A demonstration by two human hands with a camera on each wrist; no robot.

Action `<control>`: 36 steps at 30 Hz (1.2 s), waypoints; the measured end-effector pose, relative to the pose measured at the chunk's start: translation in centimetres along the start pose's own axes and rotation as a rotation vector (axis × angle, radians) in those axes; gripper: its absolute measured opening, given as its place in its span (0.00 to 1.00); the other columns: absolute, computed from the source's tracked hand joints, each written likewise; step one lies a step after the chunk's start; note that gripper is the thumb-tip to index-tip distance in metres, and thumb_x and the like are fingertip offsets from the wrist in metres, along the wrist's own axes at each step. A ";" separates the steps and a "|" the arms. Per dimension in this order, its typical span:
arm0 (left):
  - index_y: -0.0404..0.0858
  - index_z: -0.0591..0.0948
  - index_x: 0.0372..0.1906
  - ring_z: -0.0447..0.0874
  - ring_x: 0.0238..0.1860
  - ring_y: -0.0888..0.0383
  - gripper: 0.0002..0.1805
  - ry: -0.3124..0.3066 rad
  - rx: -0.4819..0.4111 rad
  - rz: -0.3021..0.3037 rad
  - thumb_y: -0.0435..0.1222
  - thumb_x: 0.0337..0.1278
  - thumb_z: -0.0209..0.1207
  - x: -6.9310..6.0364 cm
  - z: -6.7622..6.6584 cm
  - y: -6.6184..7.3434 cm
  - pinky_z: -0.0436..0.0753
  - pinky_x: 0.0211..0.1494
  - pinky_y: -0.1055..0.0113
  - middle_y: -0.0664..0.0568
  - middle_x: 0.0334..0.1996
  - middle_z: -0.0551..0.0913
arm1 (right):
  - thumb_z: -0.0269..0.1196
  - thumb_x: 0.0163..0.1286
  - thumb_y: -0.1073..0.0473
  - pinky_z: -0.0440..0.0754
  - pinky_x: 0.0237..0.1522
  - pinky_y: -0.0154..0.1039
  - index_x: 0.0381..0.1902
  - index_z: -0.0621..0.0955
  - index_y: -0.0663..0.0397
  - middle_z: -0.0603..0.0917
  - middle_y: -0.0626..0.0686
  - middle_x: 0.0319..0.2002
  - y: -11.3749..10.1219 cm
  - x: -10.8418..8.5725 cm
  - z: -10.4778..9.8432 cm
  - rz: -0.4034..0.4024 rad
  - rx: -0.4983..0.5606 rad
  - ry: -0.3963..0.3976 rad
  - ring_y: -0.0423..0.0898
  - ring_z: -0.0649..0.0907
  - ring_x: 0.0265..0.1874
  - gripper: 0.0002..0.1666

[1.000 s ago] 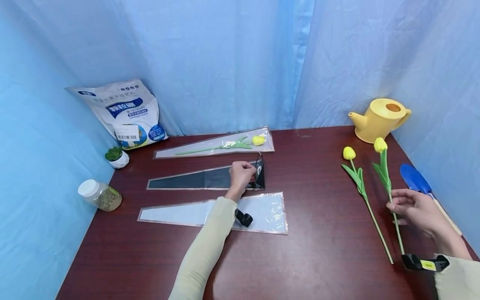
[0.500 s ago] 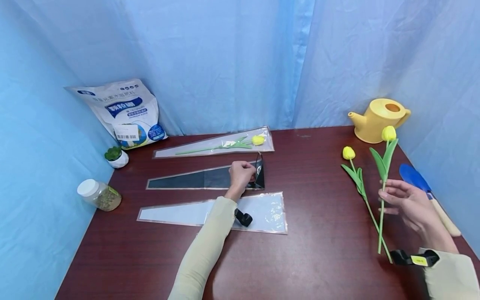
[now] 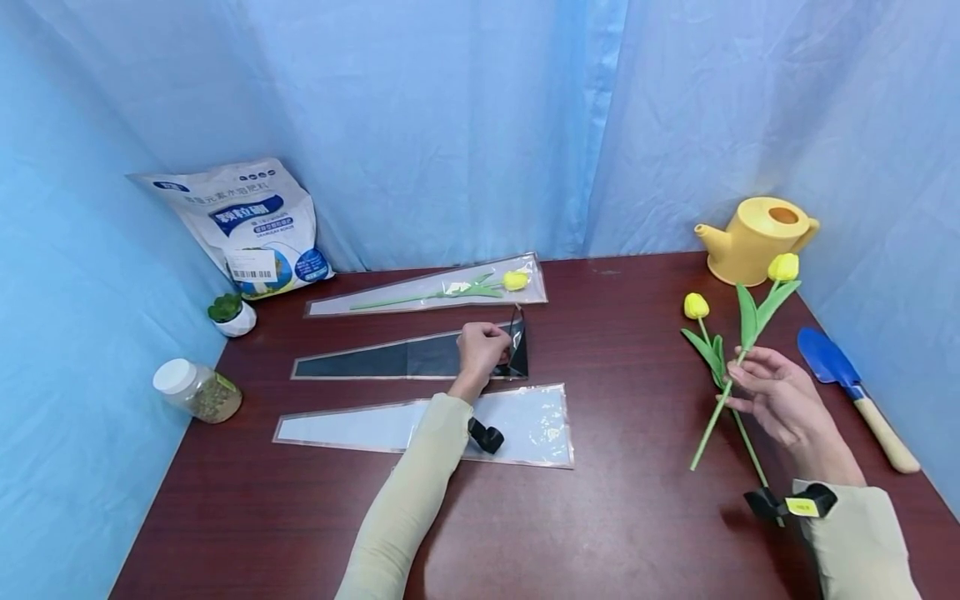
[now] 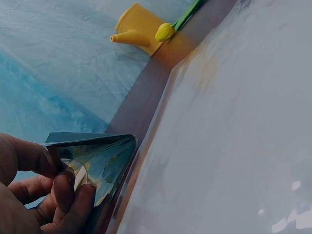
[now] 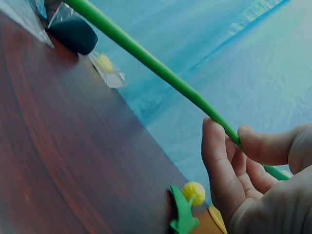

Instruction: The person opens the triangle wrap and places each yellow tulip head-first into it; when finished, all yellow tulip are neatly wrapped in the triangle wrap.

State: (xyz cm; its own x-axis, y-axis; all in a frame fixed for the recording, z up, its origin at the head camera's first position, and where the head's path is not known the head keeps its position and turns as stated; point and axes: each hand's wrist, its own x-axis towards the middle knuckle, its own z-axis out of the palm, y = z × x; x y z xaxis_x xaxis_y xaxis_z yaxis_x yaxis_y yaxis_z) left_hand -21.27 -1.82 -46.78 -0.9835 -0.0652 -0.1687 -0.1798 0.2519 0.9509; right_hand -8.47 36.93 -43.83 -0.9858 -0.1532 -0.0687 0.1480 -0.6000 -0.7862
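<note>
My right hand (image 3: 780,400) pinches the green stem of a yellow tulip (image 3: 783,267) between thumb and fingers, the stem's lower end slanting left above the table. Below it another yellow tulip (image 3: 696,306) lies on the table, partly crossed by the held stem. My left hand (image 3: 480,354) pinches the upper layer of a black flower sleeve (image 3: 375,359) at its wide end, lifting it so the mouth (image 4: 109,165) gapes. A white sleeve (image 3: 525,425) lies flat in front, beneath my left forearm. Behind, a clear-fronted sleeve (image 3: 536,287) contains a third yellow tulip (image 3: 515,281).
A yellow watering can (image 3: 753,242) stands at the back right, a blue trowel (image 3: 828,354) near the right edge. To the left are a fertilizer bag (image 3: 247,225), a small potted plant (image 3: 232,317) and a lidded jar (image 3: 202,392). Blue curtains surround the table.
My right hand has carried the tulip up and to the left, its stem swinging from near upright to a slant across the other tulip. My left hand stays at the black sleeve.
</note>
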 end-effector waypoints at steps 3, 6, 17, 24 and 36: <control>0.36 0.87 0.24 0.79 0.20 0.60 0.09 -0.005 -0.002 0.005 0.28 0.55 0.59 0.0 0.0 0.0 0.81 0.28 0.68 0.52 0.20 0.82 | 0.44 0.75 0.78 0.90 0.36 0.49 0.48 0.79 0.58 0.89 0.56 0.37 0.3 0.4 0.7 -0.010 0.042 0.005 0.49 0.90 0.38 0.19; 0.36 0.86 0.24 0.79 0.20 0.60 0.09 -0.009 -0.002 0.009 0.28 0.55 0.59 0.0 0.0 -0.1 0.80 0.29 0.67 0.52 0.20 0.82 | 0.44 0.75 0.77 0.89 0.37 0.50 0.47 0.78 0.58 0.89 0.56 0.37 0.7 1.0 1.5 -0.019 0.060 0.019 0.50 0.89 0.37 0.18; 0.35 0.87 0.26 0.79 0.20 0.61 0.07 -0.009 -0.010 -0.005 0.29 0.55 0.61 0.0 0.0 -0.1 0.80 0.28 0.69 0.53 0.21 0.82 | 0.48 0.73 0.77 0.90 0.37 0.50 0.42 0.73 0.58 0.87 0.56 0.33 1.7 3.3 3.9 -0.062 0.117 0.127 0.49 0.88 0.34 0.12; 0.35 0.87 0.26 0.79 0.20 0.62 0.07 -0.006 -0.007 -0.004 0.29 0.55 0.61 0.0 0.0 0.0 0.81 0.28 0.68 0.52 0.22 0.83 | 0.52 0.72 0.77 0.90 0.36 0.47 0.41 0.69 0.57 0.83 0.52 0.34 2.4 4.5 5.0 -0.093 0.086 0.233 0.47 0.87 0.34 0.11; 0.35 0.87 0.25 0.79 0.20 0.61 0.08 -0.006 -0.003 0.009 0.28 0.54 0.60 -0.1 -0.1 0.0 0.81 0.28 0.68 0.52 0.20 0.82 | 0.54 0.70 0.78 0.89 0.34 0.48 0.37 0.69 0.56 0.82 0.52 0.29 3.4 6.5 6.7 -0.129 0.154 0.350 0.45 0.85 0.31 0.13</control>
State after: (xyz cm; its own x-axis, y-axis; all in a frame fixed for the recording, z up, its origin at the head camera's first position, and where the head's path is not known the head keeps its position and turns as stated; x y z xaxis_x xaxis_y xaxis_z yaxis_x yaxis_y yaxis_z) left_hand -21.21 -1.90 -46.77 -0.9851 -0.0568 -0.1621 -0.1712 0.2492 0.9532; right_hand -13.81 28.64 -42.80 -0.9605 0.1917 -0.2015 0.0053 -0.7117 -0.7024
